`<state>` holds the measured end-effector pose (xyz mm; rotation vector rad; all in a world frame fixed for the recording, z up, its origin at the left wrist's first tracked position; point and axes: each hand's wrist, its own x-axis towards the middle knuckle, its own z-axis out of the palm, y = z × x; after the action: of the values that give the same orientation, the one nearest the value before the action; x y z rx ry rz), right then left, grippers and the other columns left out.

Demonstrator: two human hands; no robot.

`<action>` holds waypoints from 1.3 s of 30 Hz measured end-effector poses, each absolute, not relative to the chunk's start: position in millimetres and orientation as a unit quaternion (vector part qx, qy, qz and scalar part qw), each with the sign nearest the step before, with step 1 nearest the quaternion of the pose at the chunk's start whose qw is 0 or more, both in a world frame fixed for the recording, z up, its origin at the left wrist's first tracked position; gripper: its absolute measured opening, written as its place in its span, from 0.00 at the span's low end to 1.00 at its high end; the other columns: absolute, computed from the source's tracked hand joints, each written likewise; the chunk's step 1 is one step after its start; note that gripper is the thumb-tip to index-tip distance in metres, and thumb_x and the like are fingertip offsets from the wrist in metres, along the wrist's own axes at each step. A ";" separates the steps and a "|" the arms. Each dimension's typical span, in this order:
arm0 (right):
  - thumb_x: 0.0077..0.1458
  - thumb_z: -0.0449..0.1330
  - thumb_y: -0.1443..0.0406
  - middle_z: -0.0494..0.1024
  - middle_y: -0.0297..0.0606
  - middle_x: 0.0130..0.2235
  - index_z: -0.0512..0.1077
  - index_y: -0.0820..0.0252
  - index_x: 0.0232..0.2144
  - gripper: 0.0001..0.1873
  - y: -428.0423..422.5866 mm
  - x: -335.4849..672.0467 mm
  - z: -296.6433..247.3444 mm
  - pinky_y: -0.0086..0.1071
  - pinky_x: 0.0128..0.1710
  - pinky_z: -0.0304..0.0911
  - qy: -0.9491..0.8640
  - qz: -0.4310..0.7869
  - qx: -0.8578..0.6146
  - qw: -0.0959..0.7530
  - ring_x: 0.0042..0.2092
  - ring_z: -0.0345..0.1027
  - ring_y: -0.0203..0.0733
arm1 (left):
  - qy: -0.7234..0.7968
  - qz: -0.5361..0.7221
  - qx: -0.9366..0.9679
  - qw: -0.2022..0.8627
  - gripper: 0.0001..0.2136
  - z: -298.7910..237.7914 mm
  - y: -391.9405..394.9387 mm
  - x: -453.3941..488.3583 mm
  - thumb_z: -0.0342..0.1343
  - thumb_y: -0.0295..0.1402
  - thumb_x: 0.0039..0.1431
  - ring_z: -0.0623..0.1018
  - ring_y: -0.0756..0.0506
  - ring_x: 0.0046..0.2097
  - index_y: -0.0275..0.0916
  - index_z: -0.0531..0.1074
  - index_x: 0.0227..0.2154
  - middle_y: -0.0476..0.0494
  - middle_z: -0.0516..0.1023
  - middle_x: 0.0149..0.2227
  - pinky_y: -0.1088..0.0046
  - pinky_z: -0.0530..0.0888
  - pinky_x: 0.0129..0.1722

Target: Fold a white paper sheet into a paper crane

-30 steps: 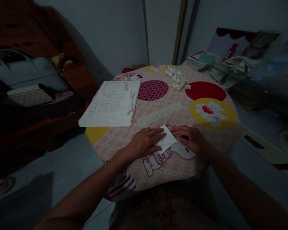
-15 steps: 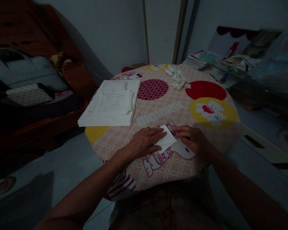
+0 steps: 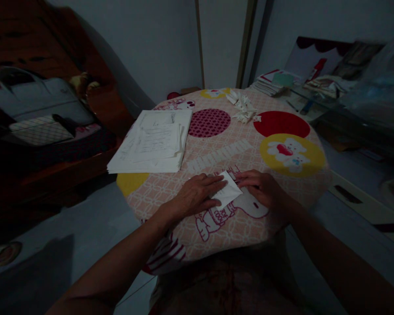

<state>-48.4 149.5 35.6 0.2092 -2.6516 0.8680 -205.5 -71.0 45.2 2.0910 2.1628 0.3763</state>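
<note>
A small folded white paper (image 3: 229, 191) lies near the front of a round table covered by a pink cartoon-print cloth (image 3: 223, 151). My left hand (image 3: 193, 195) rests flat on the paper's left part, fingers stretched out and pressing it down. My right hand (image 3: 265, 189) sits at the paper's right edge with its fingers curled, fingertips touching the fold. Both forearms reach in from the bottom of the view.
A stack of white sheets (image 3: 154, 142) lies on the table's left side. Several small folded paper pieces (image 3: 244, 107) sit at the far edge. A grey bag (image 3: 36, 98) rests on dark wooden furniture to the left. Books and clutter (image 3: 302, 83) fill a surface at right.
My right hand has shifted slightly along the paper's right edge. The left hand and the paper stay where they were.
</note>
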 end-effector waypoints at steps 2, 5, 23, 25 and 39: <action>0.53 0.51 0.77 0.78 0.44 0.49 0.79 0.57 0.36 0.19 152.1 -50.2 36.0 0.43 0.47 0.70 -0.936 0.301 0.081 0.164 0.49 0.73 0.46 | 0.711 0.126 0.689 0.055 0.27 44.5 -71.3 -205.9 0.50 0.48 0.63 0.68 0.39 0.57 0.43 0.59 0.62 0.42 0.63 0.64 0.59 0.65 0.55; 0.52 0.51 0.77 0.78 0.42 0.49 0.79 0.56 0.36 0.20 156.9 -51.5 34.7 0.42 0.47 0.70 -0.934 0.303 0.098 0.161 0.50 0.73 0.45 | 0.709 0.130 0.691 0.052 0.28 42.4 -71.6 -206.8 0.50 0.48 0.63 0.68 0.39 0.57 0.43 0.59 0.62 0.42 0.62 0.64 0.58 0.64 0.56; 0.54 0.52 0.76 0.76 0.39 0.51 0.79 0.54 0.37 0.20 164.9 -50.4 29.4 0.39 0.48 0.67 -0.916 0.361 0.104 0.141 0.52 0.70 0.42 | 0.704 0.147 0.693 0.054 0.28 37.1 -71.3 -209.0 0.51 0.48 0.63 0.69 0.38 0.56 0.42 0.60 0.62 0.39 0.63 0.64 0.55 0.67 0.54; 0.55 0.52 0.76 0.76 0.39 0.52 0.79 0.53 0.36 0.19 165.4 -50.6 30.9 0.39 0.48 0.67 -0.918 0.356 0.108 0.135 0.52 0.70 0.42 | 0.701 0.153 0.694 0.056 0.27 37.4 -71.1 -209.8 0.51 0.48 0.63 0.70 0.38 0.56 0.42 0.60 0.62 0.39 0.63 0.64 0.56 0.67 0.54; 0.55 0.53 0.76 0.75 0.40 0.53 0.79 0.53 0.37 0.19 170.0 -54.6 36.3 0.43 0.49 0.68 -0.932 0.312 0.149 0.106 0.53 0.69 0.44 | 0.675 0.227 0.699 0.064 0.22 32.4 -75.2 -218.6 0.51 0.42 0.65 0.70 0.40 0.58 0.42 0.64 0.59 0.37 0.66 0.62 0.56 0.68 0.55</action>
<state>-54.6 170.0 36.3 0.4380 -2.7470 0.9194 -218.6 -75.2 32.4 2.1111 2.0375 0.6842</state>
